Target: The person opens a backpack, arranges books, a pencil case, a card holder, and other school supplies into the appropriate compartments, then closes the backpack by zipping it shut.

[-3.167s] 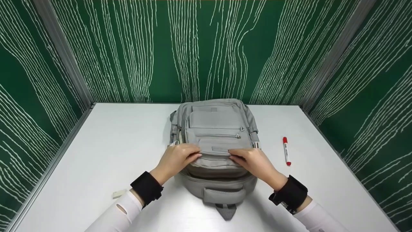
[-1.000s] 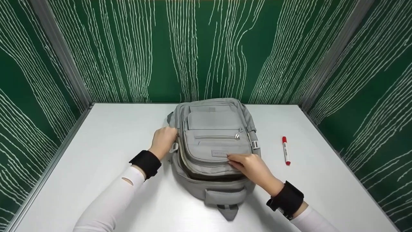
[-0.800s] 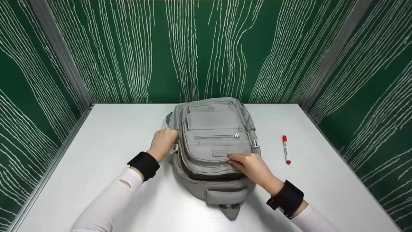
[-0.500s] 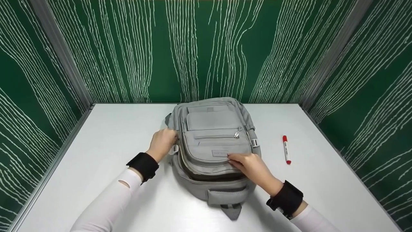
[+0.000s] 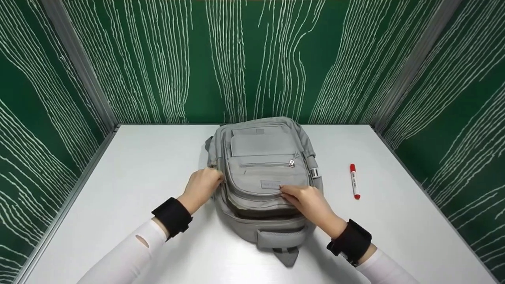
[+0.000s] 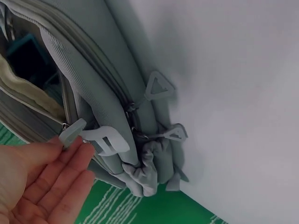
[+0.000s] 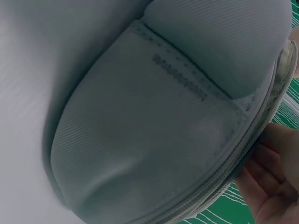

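Left wrist view: the left hand point(image 6: 46, 182) firmly pinches a flat, pale grey, plastic-looking zip pull point(image 6: 72, 133); working the zip seems in hand, next calling for a steady draw. Between both grips lies the soft grey fabric backpack point(image 5: 262, 171), its front edge pinched by the right hand point(image 5: 309, 201).

We see a backpack point(image 5: 262, 146) of matt, finely ribbed cloth; its zip pull point(image 6: 73, 132) and strap buckle point(image 6: 119, 141) are smooth, dull plastic; a zip slider point(image 5: 291, 163) is shiny metal; the table point(image 5: 158, 157) is smooth with a soft sheen; the marker point(image 5: 354, 182), small in our view, is probably glossy plastic.
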A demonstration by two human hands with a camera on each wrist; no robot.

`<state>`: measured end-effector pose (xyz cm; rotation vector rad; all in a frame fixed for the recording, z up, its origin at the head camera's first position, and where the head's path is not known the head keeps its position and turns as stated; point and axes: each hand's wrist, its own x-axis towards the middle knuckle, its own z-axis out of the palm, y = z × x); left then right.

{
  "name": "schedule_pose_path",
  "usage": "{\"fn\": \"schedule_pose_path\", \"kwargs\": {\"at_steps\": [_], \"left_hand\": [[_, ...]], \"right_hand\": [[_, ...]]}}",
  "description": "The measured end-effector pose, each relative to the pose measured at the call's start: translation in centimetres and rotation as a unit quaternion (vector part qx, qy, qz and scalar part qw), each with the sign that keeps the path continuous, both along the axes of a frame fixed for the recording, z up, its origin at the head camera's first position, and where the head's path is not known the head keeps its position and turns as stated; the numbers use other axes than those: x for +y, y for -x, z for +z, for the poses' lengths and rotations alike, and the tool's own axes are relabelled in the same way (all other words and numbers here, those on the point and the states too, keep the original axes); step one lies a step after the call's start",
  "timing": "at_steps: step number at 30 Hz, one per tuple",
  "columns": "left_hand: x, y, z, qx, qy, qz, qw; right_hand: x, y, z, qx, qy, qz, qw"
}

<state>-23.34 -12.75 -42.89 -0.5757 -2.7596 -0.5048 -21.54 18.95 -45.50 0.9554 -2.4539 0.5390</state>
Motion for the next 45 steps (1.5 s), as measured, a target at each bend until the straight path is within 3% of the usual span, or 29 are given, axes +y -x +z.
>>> {"fn": "schedule_pose_path", "kwargs": {"at_steps": [15, 21, 26, 36, 40, 45], "left_hand": [[0.9, -4.2, -0.7, 0.015, -0.004, -0.035, 0.9993], [1.3, -5.2, -1.2, 0.009, -0.003, -0.054, 0.9985], [1.3, -5.5, -1.3, -0.014, -0.015, -0.063, 0.9978], [1.1, -5.1, -1.5, -0.036, -0.026, -0.06, 0.9972], [1.0, -5.0, -1.7, -0.037, -0.032, -0.063, 0.9968], [0.9, -4.9, -1.8, -0.041, -0.033, -0.062, 0.9967]], "right_hand": [[0.9, 0.1, -0.1, 0.019, -0.015, 0.018, 0.9995], [2.1, 0.2, 0.0, 0.032, -0.06, 0.043, 0.9967], [4.6, 0.6, 0.4, 0.04, -0.123, 0.071, 0.9891], [8.5, 1.7, -0.3, 0.057, -0.234, 0.036, 0.97], [8.4, 2.2, -1.1, 0.092, -0.249, 0.048, 0.9628], [8.2, 2.5, -1.7, 0.133, -0.228, 0.067, 0.9621]]}}
